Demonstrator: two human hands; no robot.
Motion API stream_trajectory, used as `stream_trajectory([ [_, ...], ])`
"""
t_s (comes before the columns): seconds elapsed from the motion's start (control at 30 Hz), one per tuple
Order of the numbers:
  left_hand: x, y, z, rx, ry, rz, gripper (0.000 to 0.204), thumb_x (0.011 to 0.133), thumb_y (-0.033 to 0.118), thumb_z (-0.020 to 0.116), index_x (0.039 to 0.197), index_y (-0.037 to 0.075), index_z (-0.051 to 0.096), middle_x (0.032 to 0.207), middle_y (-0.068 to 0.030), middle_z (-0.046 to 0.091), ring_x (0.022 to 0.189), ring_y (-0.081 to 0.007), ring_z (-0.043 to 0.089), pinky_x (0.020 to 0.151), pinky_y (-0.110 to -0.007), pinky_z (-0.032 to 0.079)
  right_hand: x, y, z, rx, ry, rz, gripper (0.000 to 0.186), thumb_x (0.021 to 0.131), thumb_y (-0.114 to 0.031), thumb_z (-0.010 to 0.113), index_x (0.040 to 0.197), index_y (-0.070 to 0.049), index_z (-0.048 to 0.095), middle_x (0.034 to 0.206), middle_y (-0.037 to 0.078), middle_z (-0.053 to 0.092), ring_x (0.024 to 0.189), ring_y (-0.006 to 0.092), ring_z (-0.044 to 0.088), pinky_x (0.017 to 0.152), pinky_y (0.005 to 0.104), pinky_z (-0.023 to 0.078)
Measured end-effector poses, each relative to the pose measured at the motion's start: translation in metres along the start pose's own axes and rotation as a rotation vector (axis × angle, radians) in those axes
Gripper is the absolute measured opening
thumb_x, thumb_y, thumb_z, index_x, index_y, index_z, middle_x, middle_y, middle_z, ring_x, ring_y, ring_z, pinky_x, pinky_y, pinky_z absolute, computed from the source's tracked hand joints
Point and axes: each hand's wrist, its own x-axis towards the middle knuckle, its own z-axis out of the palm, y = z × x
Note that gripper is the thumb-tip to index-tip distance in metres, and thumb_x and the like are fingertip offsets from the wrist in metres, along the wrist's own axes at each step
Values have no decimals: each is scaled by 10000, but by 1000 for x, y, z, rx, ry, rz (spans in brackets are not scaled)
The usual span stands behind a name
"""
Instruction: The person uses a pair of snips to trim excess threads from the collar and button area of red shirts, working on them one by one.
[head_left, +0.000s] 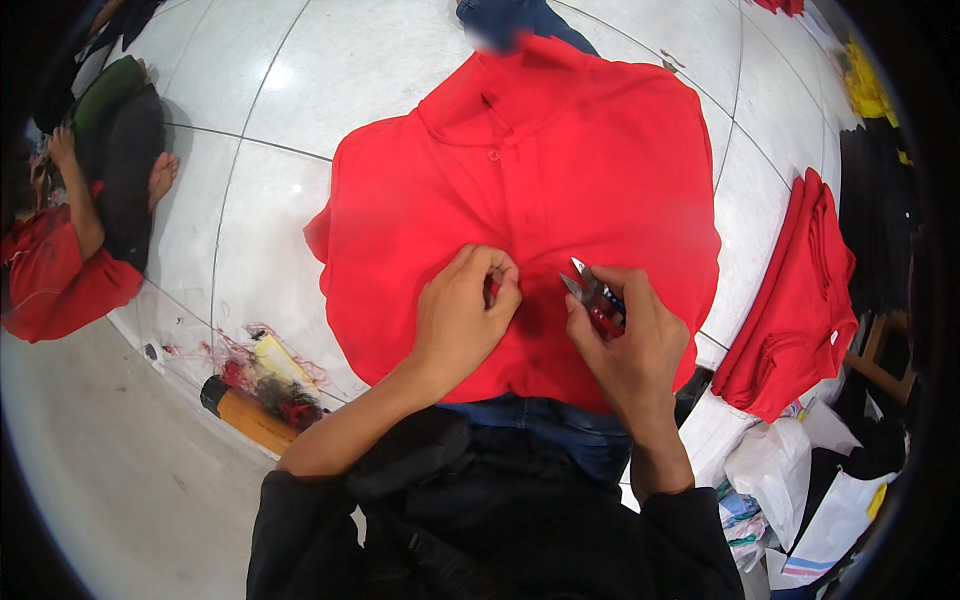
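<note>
A red collared shirt (420, 220) lies spread across my lap, its collar pointing away from me and its button placket running down the middle. My left hand (462, 315) is closed in a pinch at the placket, thumb against forefinger; red cloth seems to be caught between them. In my right hand (640, 345) is a pair of thread snips (597, 300), held just right of the placket. Their pointed blades stand apart and aim up and left toward my left fingers, without touching them.
Folded red garments (790, 300) lie on the tiled floor at the right, with white plastic bags (775, 465) nearer me. Thread scraps (285, 385) and an orange-brown tube (250, 415) lie at the left. Another person (95, 200) sits at the far left.
</note>
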Motion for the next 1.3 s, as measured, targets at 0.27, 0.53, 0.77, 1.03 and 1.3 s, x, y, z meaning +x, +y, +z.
stream_trajectory([
  [0.27,-21,-11,-12,-707,-187,-287,137,1139,153,521,1145,16,518,1125,-117,638,905,-168,706,679,-287,573,0,3,-1,25,-18,40,333,847,-102,895,1102,-52,686,915,92,783,794,199,810,654,296,627],
  [0.53,-9,6,-10,-188,-68,-174,339,1028,95,743,1298,-58,607,1000,-113,697,741,-145,722,628,-284,568,-1,3,-2,30,-39,57,344,846,-122,898,1114,-66,689,924,82,784,802,202,811,652,300,621],
  [0.77,4,-5,-9,-195,-84,-103,172,1043,82,715,1138,-53,669,986,-89,723,797,-136,729,688,-282,571,-3,7,1,49,-23,55,352,840,-133,903,1118,-80,694,937,71,782,793,195,806,646,304,612],
  [1.03,-22,-10,-27,-539,-210,-127,125,1096,112,644,1092,-12,641,1225,-106,674,1129,-147,650,1028,-319,511,-2,3,11,-126,-116,-227,312,797,-182,876,1032,-112,683,824,31,675,666,202,700,582,344,535],
  [1.3,-22,-10,-34,-549,-268,-112,122,1096,97,642,1125,-21,632,1264,-123,665,1191,-166,642,1078,-337,496,6,2,26,-224,-151,-301,266,826,-166,872,1006,-106,685,775,17,666,623,191,669,557,344,492],
])
